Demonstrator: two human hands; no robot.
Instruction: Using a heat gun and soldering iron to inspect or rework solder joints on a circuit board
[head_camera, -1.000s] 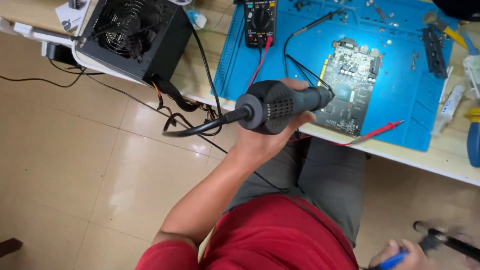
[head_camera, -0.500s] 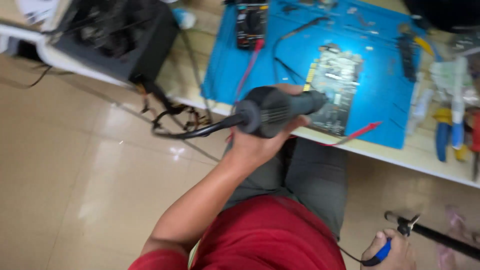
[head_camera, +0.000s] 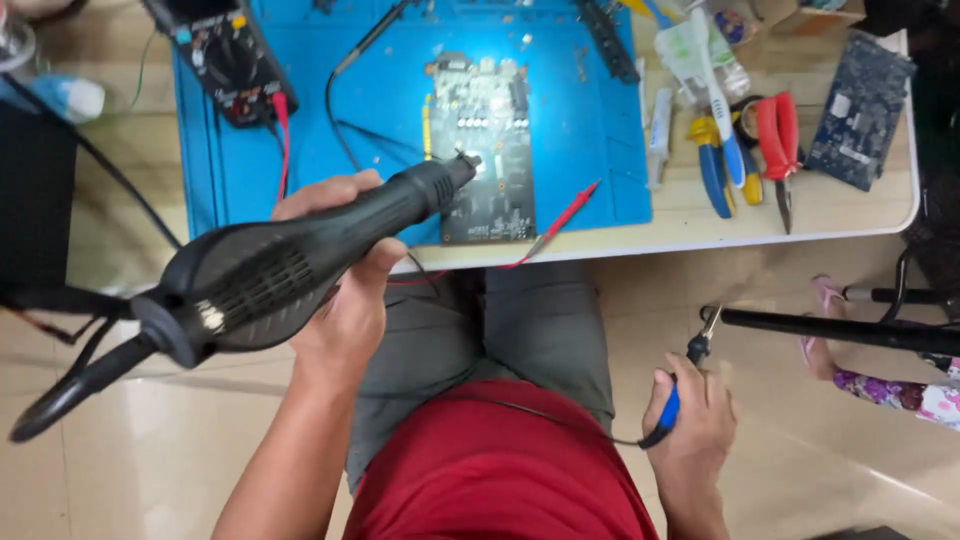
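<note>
A person in a red shirt sits at a work table (head_camera: 700, 225), seen from above. The left hand (head_camera: 345, 275), in the centre-left of the frame, wraps its fingers closed around a black hot-air gun (head_camera: 280, 265), whose nozzle points up and right, its tip over the green circuit board (head_camera: 485, 150). The board lies in the upper middle of the frame on a blue work mat (head_camera: 590, 130). The right hand (head_camera: 690, 430), at lower right below the table edge, closes its fingers around a blue-handled tool (head_camera: 672, 405) with a thin cable attached.

No containers can be made out. A multimeter (head_camera: 225, 50) sits upper left on the mat; its red probe (head_camera: 565, 215) lies beside the board. At upper right lie blue-handled pliers (head_camera: 715, 165), red-handled cutters (head_camera: 778, 140) and a second, dark blue circuit board (head_camera: 860, 100). A black rod (head_camera: 830, 328) crosses the right edge.
</note>
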